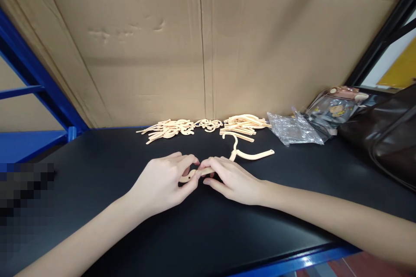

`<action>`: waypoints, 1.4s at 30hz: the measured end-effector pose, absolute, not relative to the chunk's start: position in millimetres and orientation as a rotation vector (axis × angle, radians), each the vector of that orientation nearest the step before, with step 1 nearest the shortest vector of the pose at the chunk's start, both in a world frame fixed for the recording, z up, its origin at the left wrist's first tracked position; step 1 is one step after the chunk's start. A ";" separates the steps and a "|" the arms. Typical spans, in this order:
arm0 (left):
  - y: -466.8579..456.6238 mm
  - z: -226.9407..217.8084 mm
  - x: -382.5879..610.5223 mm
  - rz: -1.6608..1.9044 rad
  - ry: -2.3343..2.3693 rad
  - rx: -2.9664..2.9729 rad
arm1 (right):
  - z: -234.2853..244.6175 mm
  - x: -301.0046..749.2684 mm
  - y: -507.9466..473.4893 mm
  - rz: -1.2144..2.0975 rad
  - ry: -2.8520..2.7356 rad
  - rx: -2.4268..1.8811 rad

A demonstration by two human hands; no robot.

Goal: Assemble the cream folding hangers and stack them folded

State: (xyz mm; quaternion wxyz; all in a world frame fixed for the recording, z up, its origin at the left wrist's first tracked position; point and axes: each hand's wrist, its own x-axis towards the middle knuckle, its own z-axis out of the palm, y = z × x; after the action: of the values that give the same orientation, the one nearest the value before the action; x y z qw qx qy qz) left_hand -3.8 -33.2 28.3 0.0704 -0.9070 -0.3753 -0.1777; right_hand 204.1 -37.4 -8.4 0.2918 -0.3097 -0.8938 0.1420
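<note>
Both hands meet at the middle of a black table (97,173). My left hand (162,184) and my right hand (232,179) pinch one end of a small cream plastic hanger (251,155). Its hook curls up behind my right hand, and its other arm stretches right along the table. Fingers of both hands are closed on the piece. Behind them lie a pile of cream hanger parts (167,129) on the left, several small curled pieces (209,124) in the middle, and another stack of hangers (243,124) on the right.
A crumpled clear plastic bag (292,129) and packaged toys (334,108) lie at the right rear. A dark brown bag (390,138) sits at the far right. A cardboard wall (201,52) stands behind the table. Blue shelf framing (35,82) rises at the left.
</note>
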 end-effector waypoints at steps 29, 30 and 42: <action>29.9 33.7 -77.0 -0.108 -1.595 -2.296 | -17.1 206.9 -35.2 0.082 -2.493 -0.880; 29.7 33.3 -76.2 -0.116 -1.589 -2.295 | -17.9 206.7 -35.4 0.079 -2.490 -0.882; -10.9 46.9 -44.2 0.169 -1.747 -2.451 | 7.9 244.8 -13.2 0.024 -2.481 -1.112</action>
State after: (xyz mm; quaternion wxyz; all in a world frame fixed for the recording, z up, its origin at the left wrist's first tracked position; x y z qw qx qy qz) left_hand -44.2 -10.9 46.9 0.0635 -0.8114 -0.5783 0.0560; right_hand 244.8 -13.2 7.9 0.2099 -0.3999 -0.8922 0.0087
